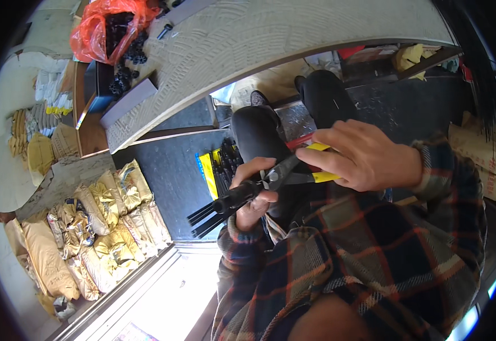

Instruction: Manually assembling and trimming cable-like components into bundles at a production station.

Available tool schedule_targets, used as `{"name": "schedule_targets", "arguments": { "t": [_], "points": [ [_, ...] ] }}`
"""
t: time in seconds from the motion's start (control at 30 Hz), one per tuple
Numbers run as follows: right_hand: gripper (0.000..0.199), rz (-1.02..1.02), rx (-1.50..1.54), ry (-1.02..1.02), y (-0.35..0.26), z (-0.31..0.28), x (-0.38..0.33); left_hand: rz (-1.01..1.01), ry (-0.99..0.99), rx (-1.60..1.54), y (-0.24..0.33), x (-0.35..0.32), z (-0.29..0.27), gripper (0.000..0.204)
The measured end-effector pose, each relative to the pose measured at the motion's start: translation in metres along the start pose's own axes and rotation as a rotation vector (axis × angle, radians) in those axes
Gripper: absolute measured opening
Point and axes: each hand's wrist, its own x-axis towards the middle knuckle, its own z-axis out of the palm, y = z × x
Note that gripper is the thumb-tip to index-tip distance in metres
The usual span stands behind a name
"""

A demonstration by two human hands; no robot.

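My left hand (252,211) is closed around a black tubular piece (237,196) with several thin black rods jutting from its left end. I cannot tell exactly what kind of part it is. In my right hand (367,154) are pliers with yellow handles (326,177). The dark metal head of the pliers (278,175) meets the right end of the black piece, close to my left fingers. What lies between the jaws is hidden. Both hands are above my lap, in front of my dark trousers.
Beyond my knees runs a pale patterned tabletop (225,42), with a red plastic bag (108,28) and black parts (124,79) at its left. More black rods (225,167) lie on the floor beside my leg. Paper-wrapped packages (91,227) are stacked at left.
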Motion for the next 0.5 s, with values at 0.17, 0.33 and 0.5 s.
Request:
{"name": "schedule_targets", "arguments": {
  "t": [0.17,0.33,0.5],
  "points": [
    [0.066,0.208,0.820,-0.503,0.020,-0.017,-0.001,-0.126,-0.363,-0.046,0.008,0.011,-0.015,0.067],
    [0.059,0.116,0.432,-0.407,0.021,-0.028,0.014,-0.035,-0.045,-0.002,0.004,0.009,-0.006,0.069],
    [0.036,0.094,0.017,-0.175,0.012,-0.003,0.010,-0.064,0.032,0.001,-0.003,0.001,-0.001,0.070]
  ]
}}
